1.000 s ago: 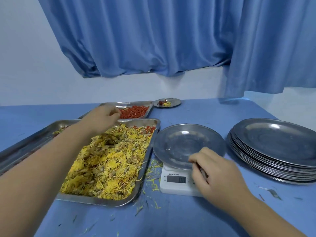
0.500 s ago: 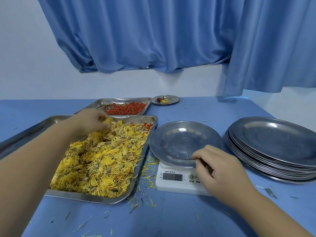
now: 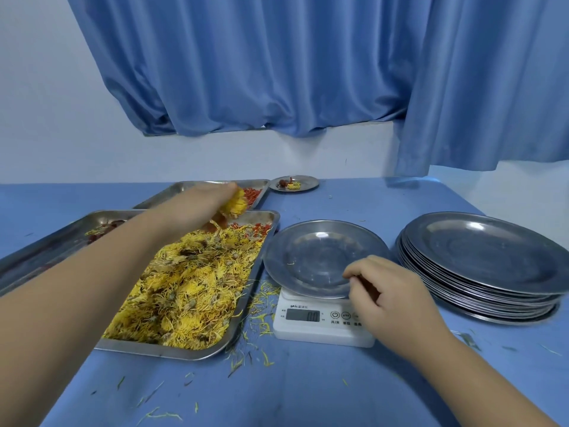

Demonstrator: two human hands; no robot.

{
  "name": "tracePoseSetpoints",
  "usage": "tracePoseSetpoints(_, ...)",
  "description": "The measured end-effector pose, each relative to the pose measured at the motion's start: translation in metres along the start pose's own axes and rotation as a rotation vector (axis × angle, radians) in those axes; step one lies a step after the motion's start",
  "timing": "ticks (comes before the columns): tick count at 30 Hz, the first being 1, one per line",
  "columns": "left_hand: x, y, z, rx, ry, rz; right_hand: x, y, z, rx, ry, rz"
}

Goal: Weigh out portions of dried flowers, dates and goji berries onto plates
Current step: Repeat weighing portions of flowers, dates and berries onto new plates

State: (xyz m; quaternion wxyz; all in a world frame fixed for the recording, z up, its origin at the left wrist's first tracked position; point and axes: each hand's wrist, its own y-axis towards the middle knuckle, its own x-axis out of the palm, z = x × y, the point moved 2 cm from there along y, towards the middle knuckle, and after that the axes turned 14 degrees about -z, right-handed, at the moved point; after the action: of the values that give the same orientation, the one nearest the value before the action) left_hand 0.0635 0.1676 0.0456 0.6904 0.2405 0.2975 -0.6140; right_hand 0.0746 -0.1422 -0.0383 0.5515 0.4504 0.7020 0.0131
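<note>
Since half a second ago the left hand (image 3: 204,201) has come up out of the big tray (image 3: 258,269) with a clump of dried flowers (image 3: 236,205) pinched in its curled fingers (image 3: 226,192); the clump sticks out on the side toward the scale, hanging above the tray's far end. That tray is shiny steel, rectangular, long axis running away from the camera, heaped with stringy yellow petals (a few red goji berries (image 3: 257,230) at the far end). Right hand (image 3: 391,298) rests on the near rim of the empty round steel plate (image 3: 311,257) on the white scale (image 3: 320,325), fingers loosely curled, gripping nothing I can make out. Stack of plates (image 3: 486,266) sits right of it on the blue counter (image 3: 308,389).
</note>
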Motion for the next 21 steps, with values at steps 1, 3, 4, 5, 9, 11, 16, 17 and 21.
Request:
tracePoseSetpoints(1, 0.011, 0.002, 0.009, 0.005, -0.006, -0.052, -0.001, 0.000, 0.000, 0.001, 0.006, 0.009)
tracePoseSetpoints(3, 0.034, 0.007, 0.024, -0.006, -0.010, -0.138, -0.002, -0.001, 0.001, 0.007, 0.018, 0.018)
tracePoseSetpoints(4, 0.045, 0.010, 0.031, -0.016, 0.003, -0.155, -0.003, -0.001, 0.001, 0.011, 0.022, 0.021)
tracePoseSetpoints(5, 0.056, 0.013, 0.037, -0.023, 0.031, -0.163, -0.004, -0.001, 0.002, 0.014, 0.023, 0.023)
tracePoseSetpoints(9, 0.094, 0.021, 0.057, -0.003, 0.033, -0.293, -0.005, -0.001, 0.005, 0.024, 0.023, 0.022)
tracePoseSetpoints(11, 0.105, 0.022, 0.061, 0.032, 0.039, -0.374, -0.006, -0.001, 0.005, 0.027, 0.022, 0.008)
tracePoseSetpoints(16, 0.100, 0.019, 0.057, 0.091, 0.117, -0.361, -0.005, -0.001, 0.004, 0.026, 0.014, -0.023)
tracePoseSetpoints(17, 0.094, 0.018, 0.055, 0.108, 0.127, -0.330, -0.004, -0.001, 0.004, 0.031, 0.014, -0.033)
tracePoseSetpoints(21, 0.069, 0.011, 0.038, 0.147, 0.189, -0.207, -0.002, -0.004, -0.007, 0.000, 0.025, -0.031)
